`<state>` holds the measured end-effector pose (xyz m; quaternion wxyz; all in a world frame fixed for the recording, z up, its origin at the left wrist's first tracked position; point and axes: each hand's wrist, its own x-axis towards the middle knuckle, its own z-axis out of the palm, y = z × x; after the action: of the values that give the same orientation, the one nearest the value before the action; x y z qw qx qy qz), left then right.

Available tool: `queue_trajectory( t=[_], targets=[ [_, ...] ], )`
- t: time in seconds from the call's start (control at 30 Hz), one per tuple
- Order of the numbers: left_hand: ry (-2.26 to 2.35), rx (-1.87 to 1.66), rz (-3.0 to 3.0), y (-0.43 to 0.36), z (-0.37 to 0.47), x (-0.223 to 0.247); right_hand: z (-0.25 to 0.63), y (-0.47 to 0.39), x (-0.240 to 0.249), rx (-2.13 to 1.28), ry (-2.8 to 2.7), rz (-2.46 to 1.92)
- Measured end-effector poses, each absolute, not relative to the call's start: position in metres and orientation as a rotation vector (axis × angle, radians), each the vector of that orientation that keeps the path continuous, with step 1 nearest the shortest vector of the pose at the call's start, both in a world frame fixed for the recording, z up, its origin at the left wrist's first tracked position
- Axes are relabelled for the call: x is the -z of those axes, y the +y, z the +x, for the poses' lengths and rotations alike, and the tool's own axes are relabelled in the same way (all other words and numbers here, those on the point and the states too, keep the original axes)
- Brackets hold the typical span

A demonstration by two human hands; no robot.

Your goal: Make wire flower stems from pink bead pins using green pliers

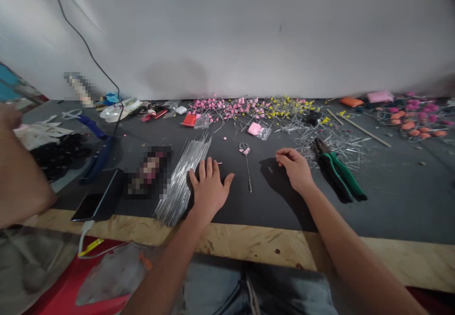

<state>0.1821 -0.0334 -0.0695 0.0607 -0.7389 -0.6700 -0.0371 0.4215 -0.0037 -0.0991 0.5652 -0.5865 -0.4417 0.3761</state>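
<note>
My left hand [209, 187] lies palm down on the dark table with its fingers spread, its edge against a bundle of straight silver wires [183, 177]. A small pink strip [219, 163] shows by its fingertips. Between my hands lies a twisted wire stem [248, 170] with a looped top bearing small pink pieces [244, 150]. My right hand [293, 166] hovers to the right of the stem, thumb and fingers pinched together; whatever they may hold is too small to make out. Right of that hand are green-handled pliers [339, 175].
Pink-tipped wires [231, 107], yellow-tipped wires [289, 106] and a pink clay packet [259, 130] lie toward the wall. Loose wires surround the plier jaws. A phone [90, 205] sits at the left front edge. Another person's arm [21, 173] reaches in at far left.
</note>
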Motion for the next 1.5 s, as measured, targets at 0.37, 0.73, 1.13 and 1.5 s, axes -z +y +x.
queue_trajectory(
  t=[0.37,0.73,1.13,1.5],
  targets=[
    [-1.958,0.1,-2.278,-0.044,0.174,0.066,0.419,-0.002,0.097,-0.903,-1.037,-1.369],
    [-1.918,0.075,-2.296,-0.064,0.173,0.067,0.418,-0.002,0.096,-0.911,-1.025,-1.384],
    [-1.923,0.094,-2.391,-0.051,0.178,0.066,0.418,-0.001,0.095,-0.906,-1.022,-1.379],
    [-1.938,0.14,-2.405,-0.051,0.177,0.069,0.419,-0.002,0.096,-0.894,-1.032,-1.384]
  ],
)
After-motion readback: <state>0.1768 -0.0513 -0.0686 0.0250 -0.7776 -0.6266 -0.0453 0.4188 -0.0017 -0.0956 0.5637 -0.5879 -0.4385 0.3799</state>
